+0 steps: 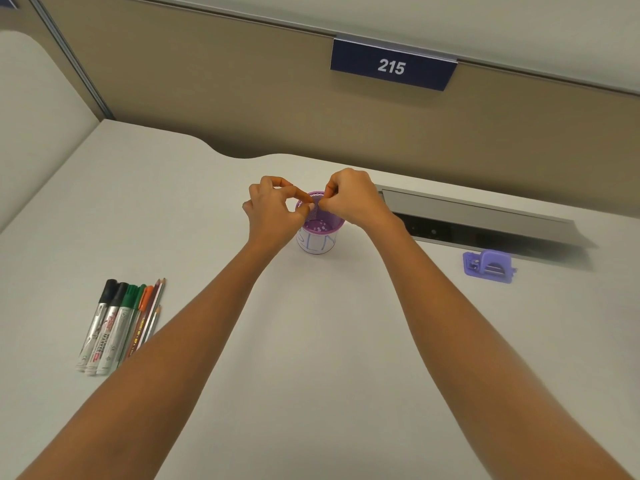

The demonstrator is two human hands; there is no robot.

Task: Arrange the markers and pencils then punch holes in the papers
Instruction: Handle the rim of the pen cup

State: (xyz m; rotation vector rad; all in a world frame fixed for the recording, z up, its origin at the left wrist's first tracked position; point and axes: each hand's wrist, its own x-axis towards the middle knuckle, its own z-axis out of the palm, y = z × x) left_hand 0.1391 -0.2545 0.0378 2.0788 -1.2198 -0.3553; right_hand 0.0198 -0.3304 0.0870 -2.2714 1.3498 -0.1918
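A purple mesh cup (320, 233) with a white paper label stands upright at the desk's middle, with small white paper dots on its bottom. My left hand (273, 209) reaches over its left side, thumb and forefinger pinching at the rim. My right hand (353, 199) comes from the right, its fingertips pinching the rim close to the left fingers. Whether a tiny thing sits between the fingers is too small to tell. Several markers (107, 327) and pencils (150, 317) lie side by side at the left. A purple hole punch (488, 266) sits at the right.
The white desk (329, 341) ends at a beige partition bearing a blue sign reading 215 (393, 65). An open cable tray with a raised grey lid (478, 216) lies behind the hole punch. No papers are in view.
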